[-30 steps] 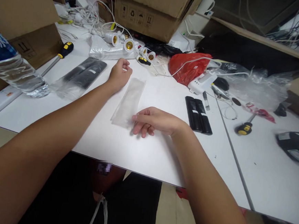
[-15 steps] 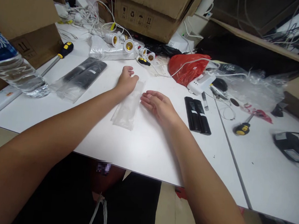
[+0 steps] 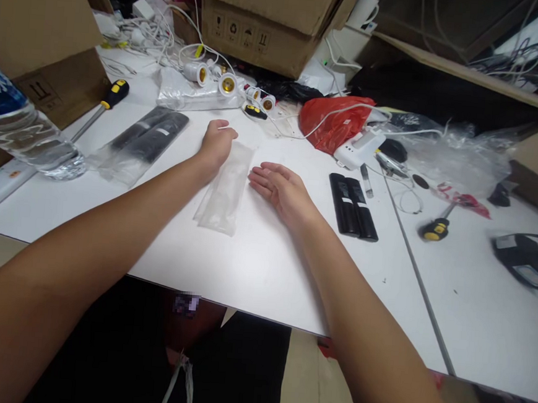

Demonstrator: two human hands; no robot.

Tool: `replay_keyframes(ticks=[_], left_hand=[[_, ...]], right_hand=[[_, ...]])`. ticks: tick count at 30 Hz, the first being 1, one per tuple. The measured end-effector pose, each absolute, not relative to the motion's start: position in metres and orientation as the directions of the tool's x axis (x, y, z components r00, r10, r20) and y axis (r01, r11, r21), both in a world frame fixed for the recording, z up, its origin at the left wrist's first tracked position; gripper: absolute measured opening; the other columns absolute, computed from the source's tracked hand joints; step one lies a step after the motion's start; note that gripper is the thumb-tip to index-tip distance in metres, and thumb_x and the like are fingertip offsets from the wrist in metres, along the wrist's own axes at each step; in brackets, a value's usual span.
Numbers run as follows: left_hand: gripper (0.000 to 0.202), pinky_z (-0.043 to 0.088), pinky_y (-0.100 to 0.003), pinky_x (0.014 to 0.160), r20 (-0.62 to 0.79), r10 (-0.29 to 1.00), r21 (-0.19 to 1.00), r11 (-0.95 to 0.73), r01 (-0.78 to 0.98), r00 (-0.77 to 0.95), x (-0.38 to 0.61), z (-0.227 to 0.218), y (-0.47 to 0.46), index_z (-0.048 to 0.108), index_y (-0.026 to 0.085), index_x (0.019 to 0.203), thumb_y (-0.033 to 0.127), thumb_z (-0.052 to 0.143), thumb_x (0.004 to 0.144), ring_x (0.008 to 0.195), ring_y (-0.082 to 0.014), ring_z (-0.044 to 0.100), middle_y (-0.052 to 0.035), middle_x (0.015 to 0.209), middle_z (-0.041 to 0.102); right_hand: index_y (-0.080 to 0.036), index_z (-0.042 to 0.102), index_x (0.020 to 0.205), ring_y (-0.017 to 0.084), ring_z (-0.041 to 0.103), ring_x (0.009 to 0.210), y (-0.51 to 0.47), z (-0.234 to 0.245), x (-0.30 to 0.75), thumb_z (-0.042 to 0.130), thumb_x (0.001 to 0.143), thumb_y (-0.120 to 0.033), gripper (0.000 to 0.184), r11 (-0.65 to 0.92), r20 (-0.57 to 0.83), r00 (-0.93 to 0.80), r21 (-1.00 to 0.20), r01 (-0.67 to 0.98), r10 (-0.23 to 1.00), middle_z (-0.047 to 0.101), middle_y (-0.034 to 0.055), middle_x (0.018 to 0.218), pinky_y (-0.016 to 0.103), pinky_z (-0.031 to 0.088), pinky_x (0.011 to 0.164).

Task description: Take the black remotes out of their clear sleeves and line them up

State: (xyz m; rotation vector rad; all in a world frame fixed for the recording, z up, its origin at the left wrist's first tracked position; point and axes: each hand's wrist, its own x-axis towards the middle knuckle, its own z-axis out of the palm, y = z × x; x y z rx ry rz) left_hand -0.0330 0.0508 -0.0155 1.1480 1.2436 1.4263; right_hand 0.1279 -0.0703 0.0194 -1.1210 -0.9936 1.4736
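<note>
A long, empty clear plastic sleeve [image 3: 226,189] lies flat on the white table [image 3: 255,256]. My left hand [image 3: 216,144] rests at the sleeve's far left corner, fingers loosely curled and touching its edge. My right hand [image 3: 279,187] lies flat, palm down, just right of the sleeve, with its fingertips at the sleeve's right edge. Neither hand holds anything. Two black remote controls [image 3: 353,205] lie side by side to the right of my right hand.
Bagged black remotes [image 3: 138,141] and a water bottle [image 3: 20,132] lie at the left, with a yellow-handled screwdriver [image 3: 102,104] behind. Lamp sockets [image 3: 225,83], cables, cardboard boxes [image 3: 264,21] and a red bag [image 3: 333,123] crowd the back. Another screwdriver [image 3: 437,227] lies right.
My right hand moved from the sleeve's near end up to its right side and flattened. My left hand shifted onto the sleeve's far corner. The sleeve stayed in place.
</note>
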Motion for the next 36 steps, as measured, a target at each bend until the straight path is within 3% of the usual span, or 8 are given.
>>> replay_keyframes(ticks=[3, 8, 13, 15, 17, 20, 25, 36], left_hand=[[0.036, 0.047, -0.039, 0.106, 0.049, 0.99, 0.996, -0.058, -0.064, -0.131, -0.034, -0.01, 0.048, 0.052, 0.025, 0.11, 0.014, 0.062, 0.078, 0.115, -0.0239, 0.062, -0.0063, 0.116, 0.065], [0.045, 0.041, -0.039, 0.111, 0.204, 0.979, 0.974, -0.2, 0.108, -0.03, -0.031, -0.014, 0.045, 0.052, 0.024, 0.11, 0.01, 0.07, 0.071, 0.126, -0.0259, 0.056, -0.0099, 0.126, 0.06], [0.046, 0.04, -0.041, 0.113, 0.255, 0.966, 0.952, -0.242, 0.185, -0.047, -0.029, -0.026, 0.051, 0.051, 0.024, 0.112, 0.012, 0.069, 0.072, 0.126, -0.0266, 0.056, -0.0113, 0.128, 0.059], [0.045, 0.041, -0.042, 0.112, 0.251, 0.966, 0.952, -0.235, 0.194, -0.061, -0.029, -0.027, 0.053, 0.05, 0.024, 0.113, 0.012, 0.068, 0.073, 0.124, -0.0269, 0.057, -0.0121, 0.127, 0.059], [0.045, 0.042, -0.043, 0.112, 0.247, 0.966, 0.954, -0.23, 0.191, -0.071, -0.029, -0.027, 0.053, 0.05, 0.024, 0.112, 0.012, 0.068, 0.073, 0.122, -0.0267, 0.058, -0.0116, 0.126, 0.06], [0.043, 0.043, -0.043, 0.111, 0.24, 0.967, 0.96, -0.224, 0.171, -0.081, -0.029, -0.028, 0.053, 0.05, 0.026, 0.109, 0.01, 0.067, 0.073, 0.12, -0.0259, 0.059, -0.0089, 0.123, 0.061], [0.04, 0.042, -0.042, 0.112, 0.229, 0.969, 0.967, -0.215, 0.136, -0.091, -0.029, -0.026, 0.052, 0.051, 0.026, 0.104, 0.009, 0.069, 0.072, 0.119, -0.0257, 0.059, -0.007, 0.12, 0.061], [0.042, 0.043, -0.046, 0.111, 0.203, 0.979, 0.961, -0.192, 0.199, -0.036, -0.034, -0.013, 0.042, 0.051, 0.025, 0.114, 0.013, 0.069, 0.077, 0.123, -0.0287, 0.057, -0.0111, 0.128, 0.059]], right_hand=[[-0.018, 0.059, 0.106, 0.018, 0.07, 0.109, -0.069, 0.021, 0.131, 0.068, 0.089, -0.021, 0.02, -0.157, -0.152, -0.037, -0.967, -0.202, 0.988, 0.067, 0.0123, 0.122, 0.034, 0.055, 0.105], [-0.016, 0.061, 0.101, 0.018, 0.075, 0.083, -0.074, 0.029, 0.132, 0.066, 0.09, -0.018, 0.013, -0.233, -0.228, -0.078, -0.97, -0.068, 0.971, 0.072, 0.0135, 0.108, 0.036, 0.064, 0.087], [-0.014, 0.065, 0.088, 0.019, 0.073, 0.063, -0.084, 0.041, 0.135, 0.074, 0.09, -0.04, 0.028, -0.372, -0.433, -0.256, -0.892, 0.256, 0.864, 0.076, 0.0158, 0.089, 0.032, 0.065, 0.062], [-0.013, 0.068, 0.081, 0.02, 0.072, 0.058, -0.09, 0.048, 0.136, 0.074, 0.088, -0.053, 0.041, -0.38, -0.531, -0.365, -0.829, 0.41, 0.765, 0.075, 0.0153, 0.078, 0.03, 0.064, 0.056], [-0.011, 0.071, 0.081, 0.019, 0.072, 0.058, -0.096, 0.055, 0.136, 0.07, 0.088, -0.059, 0.048, -0.353, -0.65, -0.525, -0.751, 0.558, 0.55, 0.075, 0.0138, 0.072, 0.028, 0.062, 0.054], [-0.011, 0.075, 0.098, 0.018, 0.075, 0.07, -0.103, 0.061, 0.133, 0.069, 0.091, -0.054, 0.044, -0.308, -0.688, -0.665, -0.725, 0.615, 0.291, 0.078, 0.0119, 0.087, 0.026, 0.062, 0.061], [-0.015, 0.074, 0.108, 0.017, 0.076, 0.078, -0.1, 0.056, 0.129, 0.068, 0.092, -0.047, 0.036, -0.309, -0.536, -0.708, -0.844, 0.439, 0.46, 0.076, 0.0119, 0.112, 0.022, 0.059, 0.057], [-0.016, 0.067, 0.086, 0.007, 0.059, 0.056, -0.09, 0.047, 0.137, 0.071, 0.09, -0.038, 0.023, -0.286, -0.411, -0.669, -0.911, 0.296, 0.619, 0.071, 0.003, 0.083, 0.017, 0.041, 0.044]])
